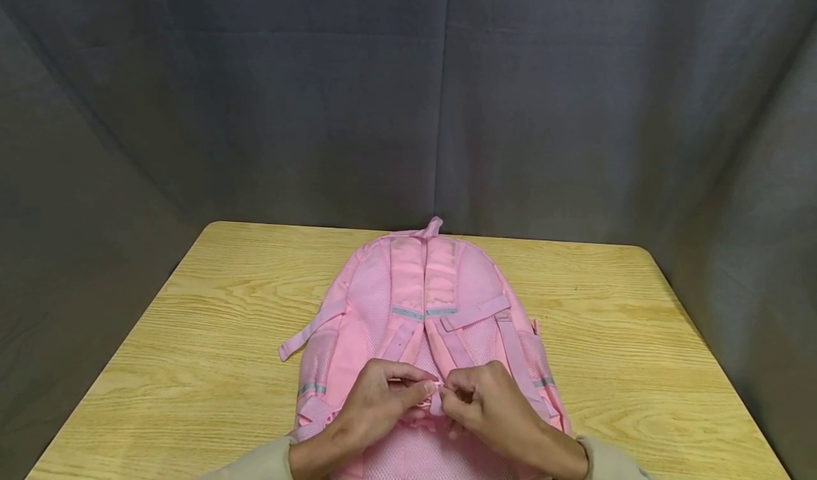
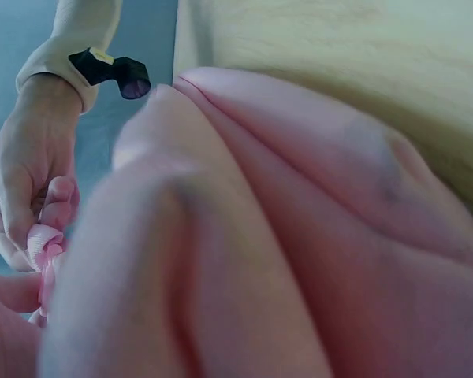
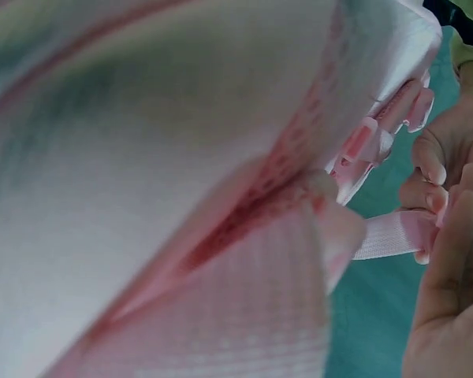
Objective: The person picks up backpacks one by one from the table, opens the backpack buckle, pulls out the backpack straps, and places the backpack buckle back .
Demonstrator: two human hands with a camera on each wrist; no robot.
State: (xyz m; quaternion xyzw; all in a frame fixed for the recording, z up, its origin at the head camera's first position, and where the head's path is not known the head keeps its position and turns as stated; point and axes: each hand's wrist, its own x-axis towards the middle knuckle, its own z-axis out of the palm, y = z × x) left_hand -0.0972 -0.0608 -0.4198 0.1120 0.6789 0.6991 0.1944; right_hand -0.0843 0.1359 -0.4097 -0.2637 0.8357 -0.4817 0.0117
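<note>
A pink backpack [image 1: 408, 459] lies on the table with its shoulder straps and mesh back panel facing up. Over its lower half both hands meet at a pink webbing strap [image 1: 437, 403]. My left hand [image 1: 381, 400] pinches the strap between thumb and fingers, beside a small pink plastic piece [image 2: 49, 272] that fingers partly cover. Close by on the right, my right hand [image 1: 490, 403] has its fingers curled and its thumb against the same strap. In the right wrist view the webbing [image 3: 390, 236] stretches to the fingertips, and a backpack fold fills much of the picture.
The wood-grain table [image 1: 210, 352] extends on both sides of the backpack. One loose side strap [image 1: 313, 327] trails off its left edge. Its top loop [image 1: 434, 226] reaches the table's back edge, and a dark grey curtain [image 1: 319, 111] hangs behind.
</note>
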